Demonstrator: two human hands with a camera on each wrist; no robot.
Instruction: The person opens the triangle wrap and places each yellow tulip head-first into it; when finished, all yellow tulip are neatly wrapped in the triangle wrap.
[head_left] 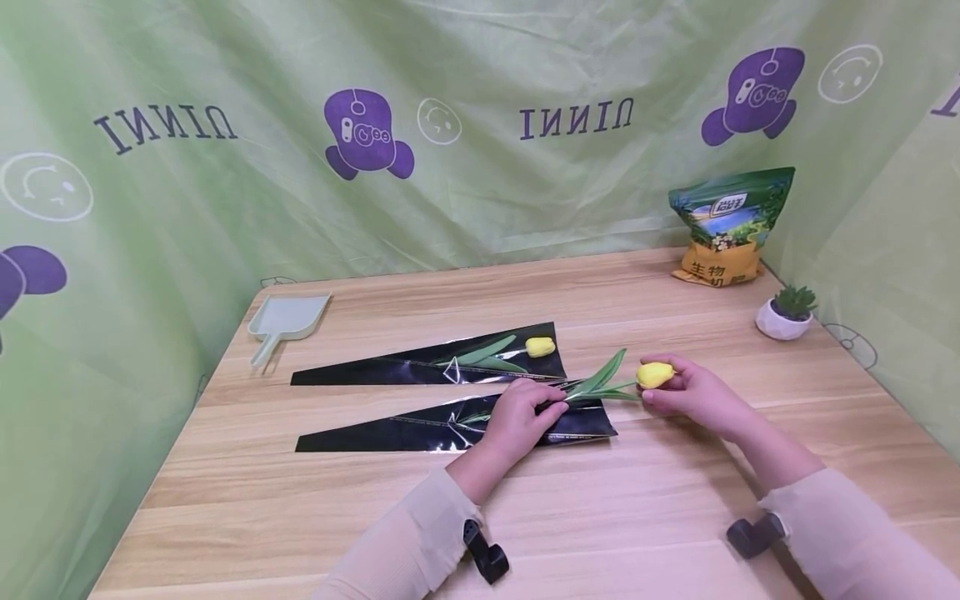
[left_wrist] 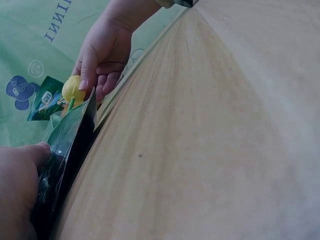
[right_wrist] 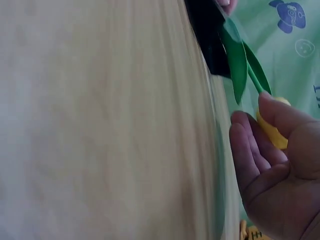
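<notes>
Now right fingers [head_left: 663,385] pinch the yellow tulip [head_left: 654,374].

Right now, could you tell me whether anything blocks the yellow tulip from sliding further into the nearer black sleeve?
Nothing visible does. The right hand pinches the yellow tulip, its stem already inside the nearer black sleeve, whose mouth the left hand presses down. The second wrapped tulip lies behind, apart.

Table [head_left: 675,517]: wood-look top, pale, visibly grained, smooth matt finish. 2 flower sleeves [head_left: 450,429] [head_left: 420,367]: black film, glossy and reflective, clear film at the front. Backdrop [head_left: 525,192]: thin green cloth-like sheet, creased, printed. Bag [head_left: 731,225]: glossy printed plastic. Scoop [head_left: 288,321]: matt plastic.
</notes>
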